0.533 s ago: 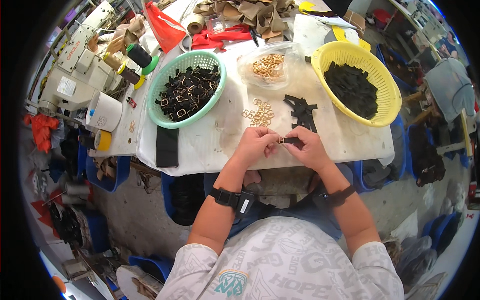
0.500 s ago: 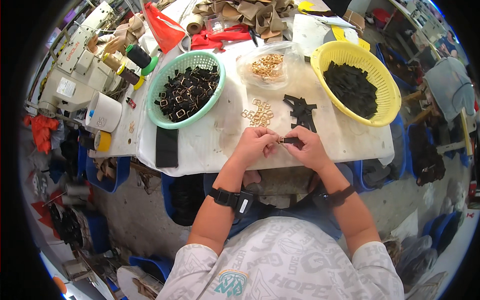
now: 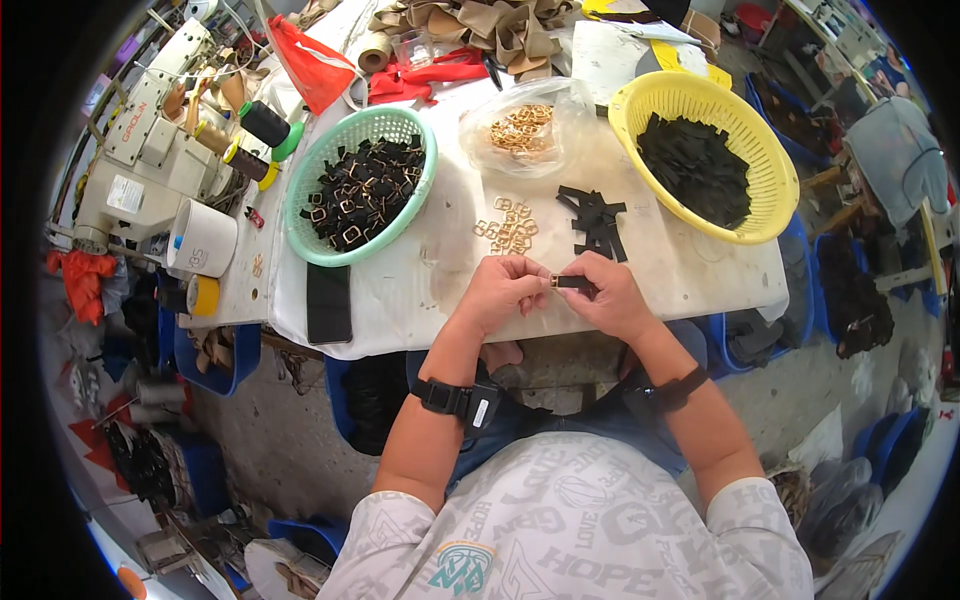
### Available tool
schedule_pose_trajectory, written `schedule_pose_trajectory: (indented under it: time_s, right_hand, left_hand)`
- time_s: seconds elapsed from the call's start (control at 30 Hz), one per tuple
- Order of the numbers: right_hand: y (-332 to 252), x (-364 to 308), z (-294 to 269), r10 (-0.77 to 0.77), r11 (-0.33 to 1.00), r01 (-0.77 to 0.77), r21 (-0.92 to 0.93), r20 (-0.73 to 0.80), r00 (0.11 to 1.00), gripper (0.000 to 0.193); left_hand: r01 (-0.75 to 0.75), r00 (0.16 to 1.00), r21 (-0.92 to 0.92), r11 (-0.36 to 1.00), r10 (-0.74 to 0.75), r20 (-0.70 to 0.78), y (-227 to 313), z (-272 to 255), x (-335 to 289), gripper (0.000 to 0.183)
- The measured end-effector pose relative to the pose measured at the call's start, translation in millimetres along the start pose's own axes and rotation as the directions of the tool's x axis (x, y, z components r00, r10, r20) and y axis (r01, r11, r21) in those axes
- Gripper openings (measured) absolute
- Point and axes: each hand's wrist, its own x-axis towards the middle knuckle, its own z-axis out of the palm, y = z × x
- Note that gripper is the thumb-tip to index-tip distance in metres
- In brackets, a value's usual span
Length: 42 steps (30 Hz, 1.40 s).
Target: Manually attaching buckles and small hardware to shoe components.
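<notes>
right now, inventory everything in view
Perforated plastic basket: 1, mint, table left
Slotted plastic basket: 1, yellow, table right
Square metal buckles: many, gold, table centre
Fabric strips: several, black, right of buckles
Thin plastic bag: 1, clear, behind buckles
Rectangular phone: 1, black, table front-left
Sewing machine: 1, white, far left
Thread spools: several, mixed, near machine
Floor bins: several, blue, around table
Left hand: 1, bare, at gold buckle
Right hand: 1, bare, gripping black strip

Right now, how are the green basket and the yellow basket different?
The green basket stands to the left, while the yellow basket is over on the right. The green one holds black pieces with gold buckles; the yellow one holds black strips with no buckles showing. Both have openings in their walls and black pieces inside.
</notes>
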Motion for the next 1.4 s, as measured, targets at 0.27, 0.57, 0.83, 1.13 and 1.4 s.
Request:
schedule_pose_trajectory:
  time_s: [0.27, 0.57, 0.83, 1.13, 1.4]
  right_hand:
    - [-4, 0, -1, -0.027, 0.999, 0.027, -0.026, 0.006, 1.0, 0.019]
    - [0, 0, 1, -0.054, 0.998, 0.055, -0.032, 0.021, 0.998, 0.021]
    - [2, -2, 1, -0.054, 0.998, 0.053, -0.028, -0.046, 0.997, 0.022]
    - [2, -2, 2, -0.057, 0.998, 0.054, -0.028, -0.087, 0.995, 0.022]
    - [3, -2, 3, -0.029, 0.999, 0.027, -0.023, -0.09, 0.996, 0.022]
  left_hand:
    - [-0.02, 0.999, 0.036, 0.999, 0.021, -0.037, 0, 7, 1, 0.007]
    - [-0.011, 0.999, 0.046, 0.999, 0.012, -0.041, 6, 10, 1, 0.008]
    - [-0.026, 0.998, -0.027, 0.999, 0.025, -0.058, 4, 7, 1, 0.008]
    - [-0.028, 0.997, -0.049, 0.998, 0.025, -0.075, 5, 8, 0, 0.009]
    - [-0.042, 0.996, -0.055, 0.998, 0.037, -0.081, 2, 8, 1, 0.009]
